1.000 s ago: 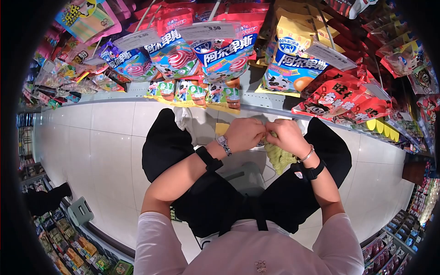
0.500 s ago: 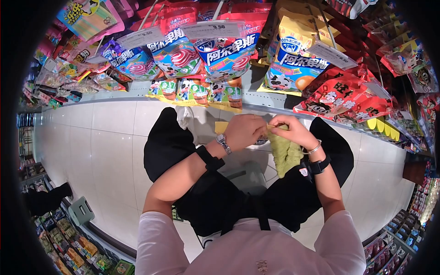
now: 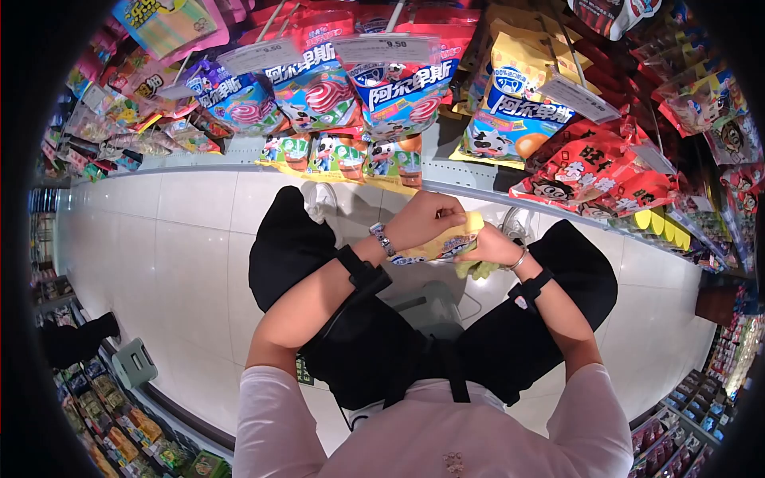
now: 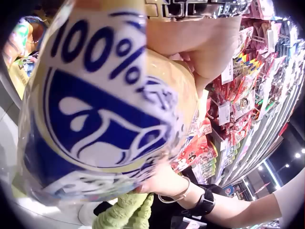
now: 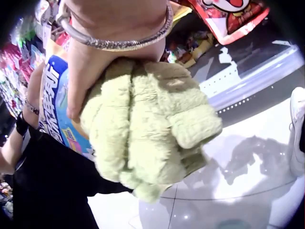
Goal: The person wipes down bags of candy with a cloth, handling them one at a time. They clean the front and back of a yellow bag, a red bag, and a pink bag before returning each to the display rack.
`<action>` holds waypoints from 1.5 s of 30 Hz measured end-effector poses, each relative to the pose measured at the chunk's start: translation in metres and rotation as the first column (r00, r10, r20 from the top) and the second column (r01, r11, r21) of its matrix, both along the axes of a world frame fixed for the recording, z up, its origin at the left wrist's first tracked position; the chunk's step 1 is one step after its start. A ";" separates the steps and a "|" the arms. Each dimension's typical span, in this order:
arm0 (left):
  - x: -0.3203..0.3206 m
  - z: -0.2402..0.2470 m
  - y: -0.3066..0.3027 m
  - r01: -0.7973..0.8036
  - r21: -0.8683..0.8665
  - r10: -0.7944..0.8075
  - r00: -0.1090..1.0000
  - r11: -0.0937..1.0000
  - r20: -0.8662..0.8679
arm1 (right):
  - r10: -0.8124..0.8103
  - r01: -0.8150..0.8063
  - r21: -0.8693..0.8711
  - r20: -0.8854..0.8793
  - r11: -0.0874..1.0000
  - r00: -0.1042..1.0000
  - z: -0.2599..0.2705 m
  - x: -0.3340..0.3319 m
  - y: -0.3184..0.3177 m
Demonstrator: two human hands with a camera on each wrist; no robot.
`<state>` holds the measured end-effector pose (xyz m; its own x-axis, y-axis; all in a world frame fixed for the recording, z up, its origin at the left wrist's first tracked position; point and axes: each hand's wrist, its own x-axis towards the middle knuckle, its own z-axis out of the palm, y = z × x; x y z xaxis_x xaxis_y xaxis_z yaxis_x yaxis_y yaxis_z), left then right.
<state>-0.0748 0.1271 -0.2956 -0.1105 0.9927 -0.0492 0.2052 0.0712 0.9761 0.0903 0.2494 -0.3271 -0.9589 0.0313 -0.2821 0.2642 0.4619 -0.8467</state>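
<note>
In the head view my left hand (image 3: 426,221) holds a yellow and blue candy bag (image 3: 430,251) at its upper edge, fingers curled. Its printed face with "100%" fills much of the left wrist view, where the same bag (image 4: 102,129) hangs below that hand. My right hand (image 3: 496,245) grips a bunched green cloth (image 5: 143,124), fluffy and folded into thick ridges. In the right wrist view the thumb side of this hand lies against the bag's printed face (image 5: 59,102), with the cloth under the palm.
Hanging candy bags (image 3: 398,92) with price tags line the shelf ahead. Red bags (image 3: 594,167) hang at the right above the shelf edge (image 3: 470,191). Black-trousered knees flank the hands over a tiled floor (image 3: 191,239). A grey-green stool (image 3: 134,364) stands at left.
The candy bag has turned and come up into plain view between the hands. The green cloth, hanging spread from the right hand half a second ago, is now bunched beside the bag.
</note>
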 end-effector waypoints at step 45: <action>0.009 -0.019 -0.013 -0.048 -0.051 -0.003 0.698 0.998 -0.716 | -0.617 0.621 0.684 -0.311 0.383 0.723 -0.127 -0.067 0.035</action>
